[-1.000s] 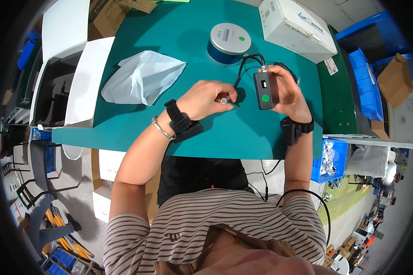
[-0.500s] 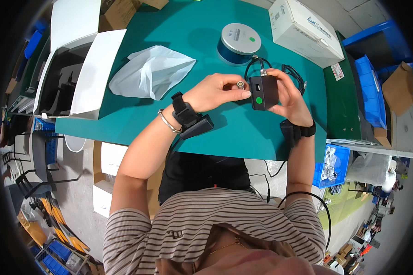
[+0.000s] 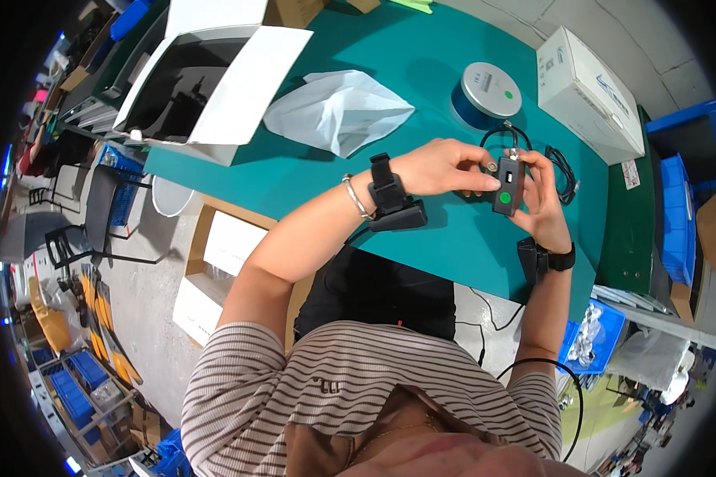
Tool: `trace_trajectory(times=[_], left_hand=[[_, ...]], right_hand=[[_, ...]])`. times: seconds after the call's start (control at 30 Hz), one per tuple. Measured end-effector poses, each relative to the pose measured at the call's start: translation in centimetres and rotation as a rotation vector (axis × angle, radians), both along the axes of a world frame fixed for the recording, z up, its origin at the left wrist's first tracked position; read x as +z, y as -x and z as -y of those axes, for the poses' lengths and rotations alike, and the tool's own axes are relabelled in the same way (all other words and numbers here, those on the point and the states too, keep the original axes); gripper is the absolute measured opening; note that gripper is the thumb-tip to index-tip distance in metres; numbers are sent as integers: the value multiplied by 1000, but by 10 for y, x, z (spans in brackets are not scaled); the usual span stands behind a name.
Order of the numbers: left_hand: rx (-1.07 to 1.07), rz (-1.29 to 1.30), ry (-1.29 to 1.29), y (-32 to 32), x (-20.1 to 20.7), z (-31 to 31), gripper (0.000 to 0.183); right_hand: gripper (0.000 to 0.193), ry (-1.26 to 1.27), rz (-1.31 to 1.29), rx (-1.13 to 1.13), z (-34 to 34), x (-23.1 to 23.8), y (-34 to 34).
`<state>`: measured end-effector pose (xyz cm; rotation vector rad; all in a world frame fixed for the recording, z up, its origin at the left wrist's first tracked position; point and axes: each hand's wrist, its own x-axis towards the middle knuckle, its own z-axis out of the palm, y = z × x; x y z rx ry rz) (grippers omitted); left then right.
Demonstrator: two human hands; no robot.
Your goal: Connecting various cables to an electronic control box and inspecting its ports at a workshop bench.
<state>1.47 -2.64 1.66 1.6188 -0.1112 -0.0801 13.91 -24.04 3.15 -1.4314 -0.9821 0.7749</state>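
Note:
A small black box [image 3: 507, 200] with a slot and a round green sticker is gripped along its right side by my right hand [image 3: 545, 203]. A metal connector [image 3: 515, 154] with a black cable is fitted on its far end. Close against the box's left side, my left hand [image 3: 449, 167] pinches a loose metal cable connector [image 3: 492, 168] between thumb and fingers. Its thumb tip meets the box or lies just beside it. Beyond the hands stands a round blue device [image 3: 485, 94] with a silver top and a green sticker, with black cable running near its base.
A coiled black cable [image 3: 563, 175] lies right of my right hand. A white plastic bag [image 3: 338, 111] rests on the green table [image 3: 422, 40], beside an opened white box [image 3: 250, 79] with a black insert. At the back right stands a closed white carton [image 3: 585, 95].
The whole view has swung, so table and hands appear farther right. The black box is turned slightly, showing its slotted face narrower. Both hands keep their hold.

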Motion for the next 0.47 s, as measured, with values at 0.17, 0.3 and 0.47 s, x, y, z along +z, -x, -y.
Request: trace_trajectory(times=[0.17,0.3,0.47], left_hand=[[-12,-22,38,2,1,0,40],[-18,-87,-6,1,4,1,44],[-38,-115,-60,10,9,0,66]], right_hand=[[79,-61,130,-45,-1,-1,6],[78,-75,181,-57,0,-3,9],[75,-63,256,7,-4,-23,2]])
